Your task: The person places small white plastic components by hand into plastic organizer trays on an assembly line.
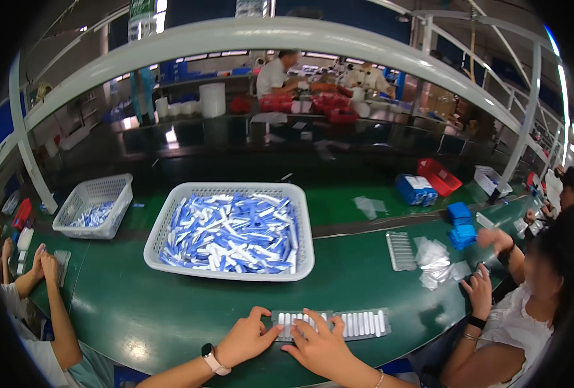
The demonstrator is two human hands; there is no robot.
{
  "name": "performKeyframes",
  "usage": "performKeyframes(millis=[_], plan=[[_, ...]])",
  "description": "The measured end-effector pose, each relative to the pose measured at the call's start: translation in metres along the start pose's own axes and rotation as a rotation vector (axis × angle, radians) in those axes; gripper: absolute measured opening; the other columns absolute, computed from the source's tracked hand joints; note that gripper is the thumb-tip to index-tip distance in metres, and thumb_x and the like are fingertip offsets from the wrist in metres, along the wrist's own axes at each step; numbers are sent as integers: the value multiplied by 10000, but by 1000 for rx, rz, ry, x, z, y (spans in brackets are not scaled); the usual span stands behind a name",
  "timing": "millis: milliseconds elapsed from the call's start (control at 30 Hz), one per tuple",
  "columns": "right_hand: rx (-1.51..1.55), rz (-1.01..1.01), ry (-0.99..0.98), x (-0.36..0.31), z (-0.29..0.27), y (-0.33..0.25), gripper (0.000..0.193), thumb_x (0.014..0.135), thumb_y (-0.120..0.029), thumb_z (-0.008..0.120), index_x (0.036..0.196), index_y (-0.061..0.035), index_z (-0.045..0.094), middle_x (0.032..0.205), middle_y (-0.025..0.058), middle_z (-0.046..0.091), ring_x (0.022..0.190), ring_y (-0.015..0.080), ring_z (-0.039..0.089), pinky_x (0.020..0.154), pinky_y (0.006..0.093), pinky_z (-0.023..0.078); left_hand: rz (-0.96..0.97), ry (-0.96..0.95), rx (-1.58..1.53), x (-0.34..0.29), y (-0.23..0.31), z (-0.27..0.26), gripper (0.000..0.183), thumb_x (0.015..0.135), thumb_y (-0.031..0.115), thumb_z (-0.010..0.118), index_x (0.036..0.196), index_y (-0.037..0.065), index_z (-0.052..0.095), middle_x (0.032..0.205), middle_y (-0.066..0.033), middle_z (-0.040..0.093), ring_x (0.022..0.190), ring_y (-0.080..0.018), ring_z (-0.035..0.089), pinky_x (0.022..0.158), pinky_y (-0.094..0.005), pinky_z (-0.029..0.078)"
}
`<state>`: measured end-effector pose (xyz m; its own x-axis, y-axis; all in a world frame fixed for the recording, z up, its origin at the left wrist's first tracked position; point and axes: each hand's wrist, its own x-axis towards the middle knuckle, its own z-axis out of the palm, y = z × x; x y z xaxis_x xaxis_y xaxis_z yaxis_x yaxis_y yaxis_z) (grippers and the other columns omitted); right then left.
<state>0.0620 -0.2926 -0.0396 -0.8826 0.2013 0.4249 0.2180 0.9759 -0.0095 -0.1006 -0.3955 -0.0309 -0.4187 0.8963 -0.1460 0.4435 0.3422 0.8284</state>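
A clear plastic tray (362,324) lies on the green table close in front of me, holding a row of white sticks with rounded ends. It appears to be two trays end to end, though my fingers cover the join. My left hand (243,338), with a watch on its wrist, has thumb and index finger on the left end. Across the middle of the row, my right hand (322,349) rests with its fingers apart, touching the sticks. Beyond stands a white basket (165,242) heaped with blue and white sticks (235,229).
At left, a smaller basket (112,223) stands near a co-worker's hands (46,265). To the right are an empty tray (400,251), clear plastic bags (434,264), blue packs (461,227) and a red bin (439,176). Another co-worker (507,330) sits at right.
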Motion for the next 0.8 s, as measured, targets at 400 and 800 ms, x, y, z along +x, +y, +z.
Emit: performKeyframes(millis=[400,800], plan=[[-7,96,-146,-29,-6,75,861,745,-574,630,1391,-77,354,1390,221,397,1308,384,336,950,632,240,-58,-95,198,11,27,11,592,814,354,684,1167,-39,417,631,-69,660,518,-131,591,498,-248,444],[145,428,-543,-97,-71,164,842,774,-339,698,1459,-190,231,1472,91,328,1369,347,248,1030,689,97,158,-239,228,54,60,63,493,856,272,645,1157,-47,422,623,-113,641,572,-201,642,553,-317,478]])
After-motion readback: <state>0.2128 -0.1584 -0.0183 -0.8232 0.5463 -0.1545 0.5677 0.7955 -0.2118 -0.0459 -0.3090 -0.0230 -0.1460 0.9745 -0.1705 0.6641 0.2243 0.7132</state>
